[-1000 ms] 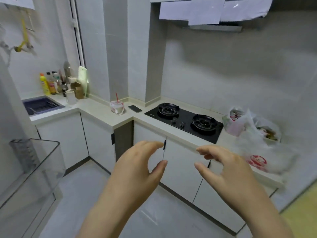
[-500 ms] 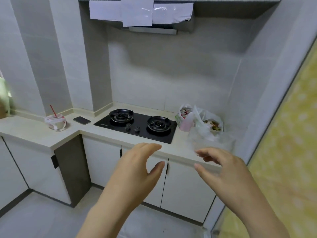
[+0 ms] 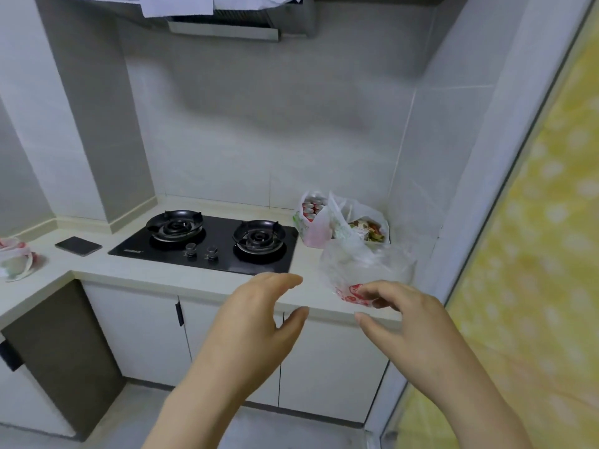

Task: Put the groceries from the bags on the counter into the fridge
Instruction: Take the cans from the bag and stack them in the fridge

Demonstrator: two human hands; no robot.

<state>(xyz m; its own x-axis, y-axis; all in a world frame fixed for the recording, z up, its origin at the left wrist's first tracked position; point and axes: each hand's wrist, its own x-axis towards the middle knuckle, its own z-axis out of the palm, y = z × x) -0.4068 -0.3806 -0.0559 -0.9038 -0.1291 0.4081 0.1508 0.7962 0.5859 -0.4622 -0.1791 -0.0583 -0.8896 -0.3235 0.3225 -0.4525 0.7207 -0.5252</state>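
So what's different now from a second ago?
The view swung right, away from the fridge door and sink, toward the grocery bags. The left hand and right hand came up to the counter. The right one now hovers at the clear bag, holding nothing. Bags, stove and phone stayed put.

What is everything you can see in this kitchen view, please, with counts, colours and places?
counter: one, pale cream, along the walls
hob: one, black, two burners, set in the counter
phone: one, dark, counter, left of the hob
small bag: one, white and red, counter's left edge
can bag: one, pinkish white, red cans inside, right of the hob
food bag: one, white, corner beside the can bag
front bag: one, clear with red print, counter's front edge
range hood: one, grey, above the hob
cabinet doors: several, white, under the counter
panel: one, yellow dotted, far right
left hand: one, open, before the counter edge
right hand: one, open, by the front bag
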